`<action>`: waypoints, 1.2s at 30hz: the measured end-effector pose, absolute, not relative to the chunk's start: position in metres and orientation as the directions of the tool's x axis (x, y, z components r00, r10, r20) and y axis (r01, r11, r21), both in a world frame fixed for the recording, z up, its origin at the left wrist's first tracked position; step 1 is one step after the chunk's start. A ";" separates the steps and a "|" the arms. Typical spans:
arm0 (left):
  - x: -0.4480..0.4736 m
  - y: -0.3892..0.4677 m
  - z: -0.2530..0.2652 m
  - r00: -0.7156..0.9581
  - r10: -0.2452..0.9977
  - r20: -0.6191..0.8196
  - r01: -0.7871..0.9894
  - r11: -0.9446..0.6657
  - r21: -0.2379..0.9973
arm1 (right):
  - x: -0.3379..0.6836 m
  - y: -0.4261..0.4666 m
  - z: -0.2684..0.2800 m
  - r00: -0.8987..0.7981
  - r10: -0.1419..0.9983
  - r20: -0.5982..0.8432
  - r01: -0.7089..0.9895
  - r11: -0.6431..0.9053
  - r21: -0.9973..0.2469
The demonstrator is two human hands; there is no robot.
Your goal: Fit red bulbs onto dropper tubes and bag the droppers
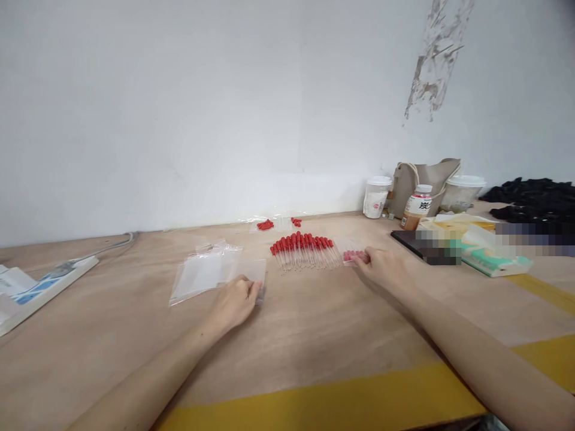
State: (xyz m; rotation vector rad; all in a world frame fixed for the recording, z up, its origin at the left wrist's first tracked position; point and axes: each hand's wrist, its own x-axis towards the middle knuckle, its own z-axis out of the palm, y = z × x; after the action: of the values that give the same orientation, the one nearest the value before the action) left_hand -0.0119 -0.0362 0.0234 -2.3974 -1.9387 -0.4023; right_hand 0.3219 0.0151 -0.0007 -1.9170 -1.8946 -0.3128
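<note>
- Right hand (381, 267) narrows thumb and fingers on the right side of a small clear bag (354, 256) with pinkish-red pieces inside.
- Left hand (236, 300) has its fingers curled at the right edge of a flat clear bag (252, 273); whether they grip it I cannot tell.
- Red-topped droppers (306, 242) lie side by side in a fan between the hands, slim clear stems toward the near side; the small bag sits just beside their right end.
- More clear bags (200, 276) overlap beyond the left hand.
- Loose red pieces (265, 225) lie on clear plastic behind the droppers, near the wall (215, 120), which bounds the table's far edge.
- Brown tabletop (287, 335) spreads between the forearms, giving room to move sideways and back toward the yellow strip (314, 402) along the near edge.
- To the right, room tightens: a dark flat object (406, 240) and a green-and-white packet (498, 256) lie near the right hand, both partly blurred.
- Behind them, a bottle (415, 206) carries a white label reading 炭; its smaller print is illegible.
- A lidded cup (376, 197) bears a round red mark, too small to read.
</note>
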 end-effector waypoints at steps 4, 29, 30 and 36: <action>-0.030 -0.029 0.026 0.492 0.818 0.297 0.824 -0.548 0.146 | 0.328 0.023 -0.011 -0.210 0.842 0.497 0.955 0.286 -0.082; -0.080 -0.021 0.043 0.692 0.721 -0.030 0.712 -0.675 0.194 | 0.260 0.099 0.004 0.113 0.976 0.187 0.876 -0.009 -0.482; -0.083 -0.020 0.041 0.685 0.727 -0.047 0.718 -0.662 0.216 | 0.258 0.103 0.003 0.122 0.977 0.172 0.875 -0.025 -0.483; -0.057 -0.025 0.020 0.634 0.773 -0.025 0.759 -0.616 0.212 | 0.252 0.113 0.006 0.161 0.980 0.118 0.868 -0.083 -0.489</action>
State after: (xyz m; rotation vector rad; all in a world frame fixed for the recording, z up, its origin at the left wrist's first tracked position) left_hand -0.0571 -0.0255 0.0202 -3.0209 -1.4333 -0.1153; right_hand 0.2521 0.1126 0.0059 -1.9963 -1.7502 0.3322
